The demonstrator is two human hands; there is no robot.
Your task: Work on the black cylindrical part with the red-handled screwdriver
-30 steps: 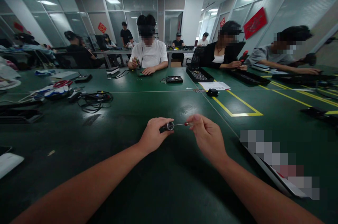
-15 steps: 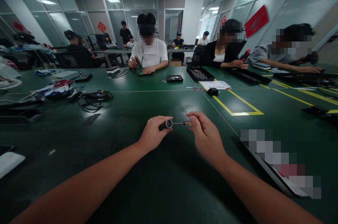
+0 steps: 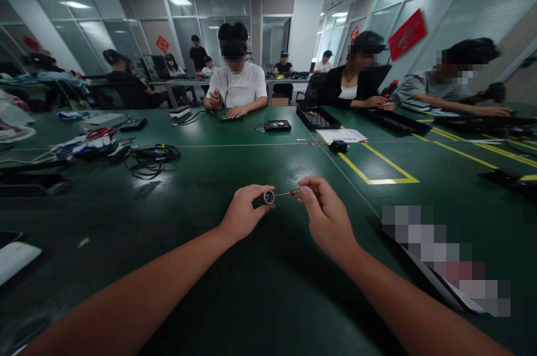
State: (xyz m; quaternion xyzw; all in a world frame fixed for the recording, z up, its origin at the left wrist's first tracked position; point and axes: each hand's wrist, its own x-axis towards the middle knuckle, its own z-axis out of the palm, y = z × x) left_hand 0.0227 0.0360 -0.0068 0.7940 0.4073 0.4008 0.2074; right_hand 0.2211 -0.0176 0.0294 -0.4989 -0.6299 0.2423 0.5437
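Observation:
Between the thumb and fingers of my left hand (image 3: 245, 209) is a small dark cylinder with a silvery round end (image 3: 269, 197), which faces me. It looks like a flashlight head, though its exact kind is hard to tell. My right hand (image 3: 329, 213) pinches a screwdriver (image 3: 295, 192) by its reddish, see-through handle. The thin metal shaft points left and its tip reaches the cylinder's right side. Whether the tip sits in a screw is too small to see. Both hands are held above the green table (image 3: 260, 289).
A tangle of black cables (image 3: 153, 159) lies at the left, with a white device (image 3: 19, 261) nearer me. On the right is a flat, blurred-out item (image 3: 444, 266). A small black box (image 3: 338, 146) stands by yellow tape. Across the table sits a co-worker in white (image 3: 243, 82).
The screwdriver's handle has turned and tilted slightly in my right fingers, its handle end now a little higher. My left hand and the cylinder have stayed in place.

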